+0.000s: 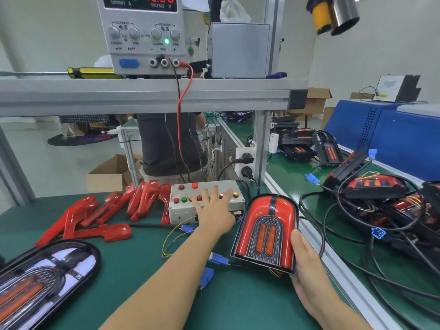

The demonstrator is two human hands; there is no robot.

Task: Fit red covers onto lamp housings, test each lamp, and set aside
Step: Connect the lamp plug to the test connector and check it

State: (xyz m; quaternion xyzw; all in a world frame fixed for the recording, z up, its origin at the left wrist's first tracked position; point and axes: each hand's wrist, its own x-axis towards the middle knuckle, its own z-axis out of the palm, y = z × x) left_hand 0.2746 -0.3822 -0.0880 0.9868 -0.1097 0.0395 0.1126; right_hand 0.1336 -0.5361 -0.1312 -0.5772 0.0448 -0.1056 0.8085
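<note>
A: The arched black lamp housing with its glossy red cover (265,232) sits tilted at the green bench's right edge, gripped along its lower right side by the right hand (307,265).

B: One risk: the grip looks one-sided, so the lamp could slip toward the aluminium rail (333,263) or drag its blue connector (219,259).

A: The left hand (214,210) reaches forward, fingers spread flat over the grey button box (207,201), holding nothing.

B: It might press the wrong button.
</note>
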